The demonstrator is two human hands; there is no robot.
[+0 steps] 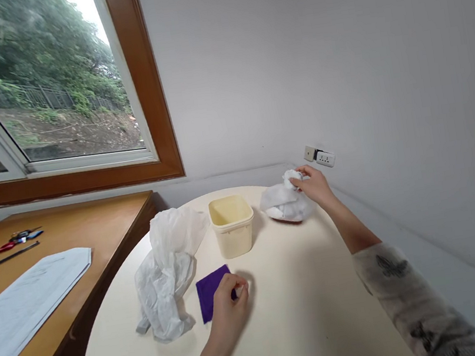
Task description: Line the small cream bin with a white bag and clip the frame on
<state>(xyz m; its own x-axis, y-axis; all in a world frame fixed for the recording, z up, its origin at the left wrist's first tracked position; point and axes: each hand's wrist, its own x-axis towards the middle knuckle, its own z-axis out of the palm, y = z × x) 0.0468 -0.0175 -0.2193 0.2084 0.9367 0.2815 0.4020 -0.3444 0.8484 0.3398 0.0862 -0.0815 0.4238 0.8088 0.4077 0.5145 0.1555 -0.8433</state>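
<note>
My right hand (312,186) pinches a crumpled white wad (292,178), tissue-like, at the far right of the round table. The wad is right above a translucent white plastic bag (283,202) with white contents; a dark red edge shows beneath the bag. My left hand (228,304) is curled, thumb and fingers together, over the right side of a flat purple cloth (209,289). Whether something small is between those fingers is hard to make out. Beyond the left hand stands an open cream plastic tub (235,238).
A rumpled white plastic bag (167,277) spreads over the table's left side. On the wooden desk (113,217) to the left lie paper sheets (36,297), a pen (6,259) and keys (21,237). A wall socket (324,158) is behind the right hand.
</note>
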